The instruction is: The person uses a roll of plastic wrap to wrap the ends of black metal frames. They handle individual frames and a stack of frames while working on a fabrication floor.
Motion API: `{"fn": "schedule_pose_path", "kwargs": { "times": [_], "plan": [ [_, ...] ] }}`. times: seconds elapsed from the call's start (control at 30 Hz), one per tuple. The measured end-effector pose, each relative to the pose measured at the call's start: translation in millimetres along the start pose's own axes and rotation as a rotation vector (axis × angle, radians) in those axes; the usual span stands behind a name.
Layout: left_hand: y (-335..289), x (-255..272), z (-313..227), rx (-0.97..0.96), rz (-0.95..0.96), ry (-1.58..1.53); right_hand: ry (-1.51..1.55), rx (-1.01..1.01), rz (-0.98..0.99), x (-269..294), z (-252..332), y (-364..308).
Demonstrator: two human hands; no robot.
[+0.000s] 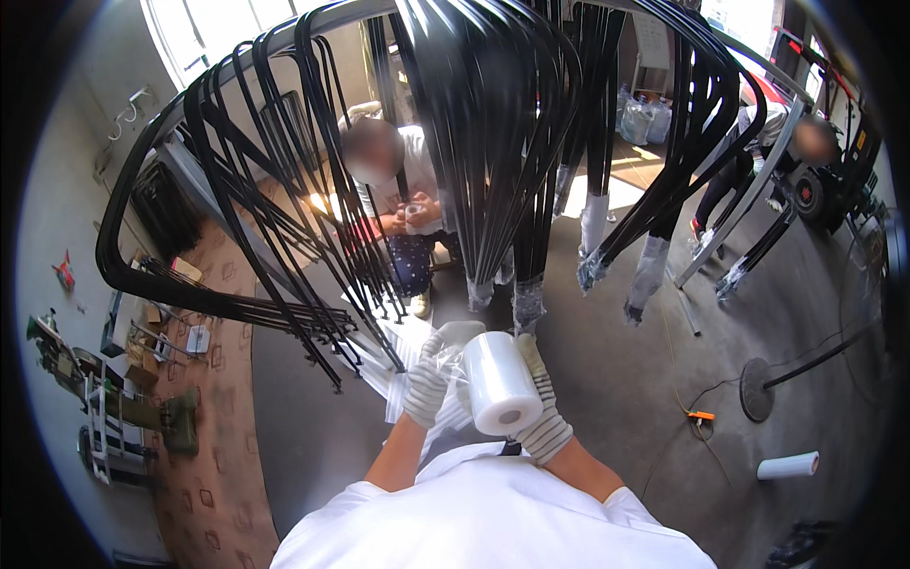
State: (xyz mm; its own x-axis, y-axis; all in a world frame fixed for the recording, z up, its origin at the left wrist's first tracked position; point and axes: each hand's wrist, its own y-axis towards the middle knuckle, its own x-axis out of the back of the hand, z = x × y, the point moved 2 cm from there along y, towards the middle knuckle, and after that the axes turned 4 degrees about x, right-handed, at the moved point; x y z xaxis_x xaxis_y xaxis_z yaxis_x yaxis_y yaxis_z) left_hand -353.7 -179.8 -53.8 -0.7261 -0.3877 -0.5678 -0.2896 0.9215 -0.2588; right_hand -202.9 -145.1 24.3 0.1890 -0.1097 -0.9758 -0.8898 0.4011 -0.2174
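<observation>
In front of my chest is a thick roll of clear stretch film (502, 379), its cardboard core end tilted toward me. My right hand (544, 408), in a striped white knitted glove, grips the roll along its right side. My left hand (428, 384), gloved the same way, is closed on a crumpled loose end of film (456, 368) at the roll's left. Beyond my hands, long black bent strips (493, 171) hang in bundles from a curved metal rack (355, 11). Several bundle ends are wrapped in film, such as one wrapped end (529, 303); those at the left hang bare.
Behind the strips a person (403, 190) crouches, holding a small roll. Another person (758, 142) bends at the right near a wheeled machine (813, 194). A white roll (788, 466), an orange-ended cable (701, 415) and a round stand base (755, 389) are on the floor.
</observation>
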Motion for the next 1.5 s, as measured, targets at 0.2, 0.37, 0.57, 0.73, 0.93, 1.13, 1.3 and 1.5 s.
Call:
{"fn": "schedule_pose_path", "kwargs": {
  "times": [0.2, 0.37, 0.57, 0.73, 0.93, 1.13, 1.3, 1.5],
  "plan": [
    [-8.6, -44.6, -19.0, -0.101, 0.125, -0.016, 0.05, -0.064, 0.089, 8.9, -2.5, 4.3],
    [-13.5, -47.2, -23.9, -0.051, 0.158, 0.136, 0.15, -0.105, 0.024, 17.6, -5.9, -1.1],
    [-14.4, -45.3, -25.9, -0.056, 0.196, 0.114, 0.105, -0.108, 0.041, 19.8, -6.2, 1.8],
    [-16.4, -65.4, -35.7, -0.056, 0.104, 0.096, 0.034, 0.018, -0.012, 13.7, -0.3, 4.8],
    [2.7, -77.5, -18.4, -0.048, 0.157, 0.176, 0.067, -0.079, 0.297, 8.5, 21.3, -3.0],
    [-3.3, -158.1, -4.5, -0.073, 0.338, 0.356, -0.054, 0.423, 0.001, 12.4, 70.7, -53.1],
    [28.1, -225.5, 61.6, -0.09, 0.58, 0.368, -0.014, 0.582, 0.016, 24.0, 122.5, -125.8],
    [75.0, -278.7, 126.6, 0.163, 0.598, 0.366, 0.033, 0.79, 0.016, 55.1, 158.1, -195.5]
  ]
}}
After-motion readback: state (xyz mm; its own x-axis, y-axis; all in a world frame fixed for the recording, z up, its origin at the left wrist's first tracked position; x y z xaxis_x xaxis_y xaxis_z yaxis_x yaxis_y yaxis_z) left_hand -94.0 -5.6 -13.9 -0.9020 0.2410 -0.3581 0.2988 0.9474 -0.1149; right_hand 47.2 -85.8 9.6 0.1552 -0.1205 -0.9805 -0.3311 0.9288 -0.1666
